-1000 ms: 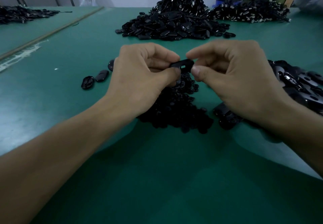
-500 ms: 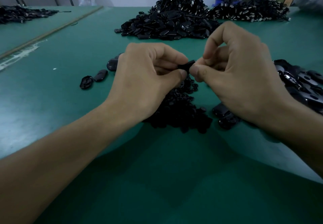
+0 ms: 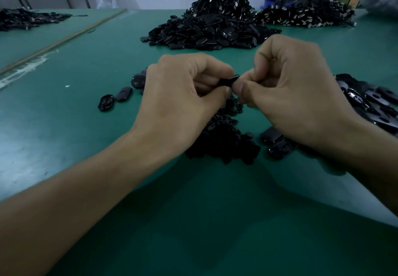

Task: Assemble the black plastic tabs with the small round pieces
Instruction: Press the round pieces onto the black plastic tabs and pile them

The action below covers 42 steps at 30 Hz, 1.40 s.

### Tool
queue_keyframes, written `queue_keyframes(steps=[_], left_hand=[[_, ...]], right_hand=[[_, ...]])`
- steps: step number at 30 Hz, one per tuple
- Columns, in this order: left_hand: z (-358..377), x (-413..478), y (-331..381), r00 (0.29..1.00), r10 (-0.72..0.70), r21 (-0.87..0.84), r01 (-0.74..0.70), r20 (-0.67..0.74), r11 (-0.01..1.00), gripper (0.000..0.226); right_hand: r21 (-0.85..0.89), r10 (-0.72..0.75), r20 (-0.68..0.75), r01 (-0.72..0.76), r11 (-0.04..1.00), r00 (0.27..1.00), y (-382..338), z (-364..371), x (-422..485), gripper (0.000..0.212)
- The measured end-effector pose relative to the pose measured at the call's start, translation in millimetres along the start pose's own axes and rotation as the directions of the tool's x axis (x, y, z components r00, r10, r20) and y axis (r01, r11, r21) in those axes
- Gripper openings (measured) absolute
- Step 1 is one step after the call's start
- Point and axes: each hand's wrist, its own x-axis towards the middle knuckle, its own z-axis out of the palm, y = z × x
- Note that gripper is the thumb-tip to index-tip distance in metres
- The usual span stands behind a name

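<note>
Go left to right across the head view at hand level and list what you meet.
loose tabs → left hand → black tab pinched between both hands → right hand → pile of tabs at the right edge

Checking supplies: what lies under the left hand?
Small round pieces heaped on the green table show below the left hand, which pinches a black tab; it covers the heap's left part.

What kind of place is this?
Probably a small factory or assembly workshop: heaps of identical black plastic tabs on a long green worktable, and the left hand and right hand pinching one tab together.
</note>
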Motion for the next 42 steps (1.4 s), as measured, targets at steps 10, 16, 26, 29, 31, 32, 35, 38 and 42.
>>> queue_keyframes(steps=[10, 16, 26, 29, 31, 32, 35, 38, 42], left_hand=[[5.7, -3.3, -1.1, 0.997, 0.076, 0.078, -0.074, -0.018, 0.994, 0.023], [0.4, -0.8, -4.6, 0.995, 0.07, 0.149, -0.059, -0.069, 0.987, 0.017], [-3.6, 3.8, -12.9, 0.999, 0.018, 0.129, -0.013, -0.039, 0.992, 0.02], [-4.1, 5.0, -13.8, 1.0, -0.023, 0.025, 0.022, 0.007, 0.999, 0.025], [-4.7, 5.6, -13.2, 0.998, -0.044, -0.052, 0.047, 0.053, 0.998, 0.029], [-5.6, 6.0, -13.1, 0.995, -0.056, -0.086, 0.063, 0.079, 0.994, 0.03], [-9.6, 7.6, -13.7, 0.983, -0.1, -0.162, 0.126, 0.157, 0.979, 0.031], [-11.0, 8.3, -14.5, 0.969, -0.145, -0.224, 0.189, 0.201, 0.956, 0.031], [-10.2, 8.1, -14.6, 0.956, -0.218, -0.294, 0.269, 0.197, 0.917, 0.029]], right_hand=[[-0.006, 0.011, -0.069, -0.012, 1.0, 0.998, 2.4, 2.7, -0.3, 0.038], [0.089, -0.023, 0.02, 0.021, 0.996, 1.0, -0.8, 7.2, -4.0, 0.029], [0.014, -0.085, 0.077, 0.085, 0.996, 0.993, 2.9, 10.6, -5.1, 0.019], [-0.066, -0.105, 0.011, 0.105, 0.992, 0.994, 8.5, 7.2, -3.2, 0.016], [-0.09, -0.088, 0.017, 0.09, 0.992, 0.996, 11.8, 4.8, -1.3, 0.018], [-0.048, -0.065, 0.038, 0.067, 0.997, 0.997, 13.2, 3.8, -0.1, 0.017], [0.112, -0.011, 0.132, -0.004, 0.994, 0.991, 15.1, 2.2, 2.7, 0.014], [0.211, 0.015, 0.18, -0.054, 0.976, 0.984, 16.5, -0.3, 4.1, 0.014], [0.209, 0.043, 0.182, -0.081, 0.975, 0.982, 16.3, -1.6, 4.1, 0.009]])
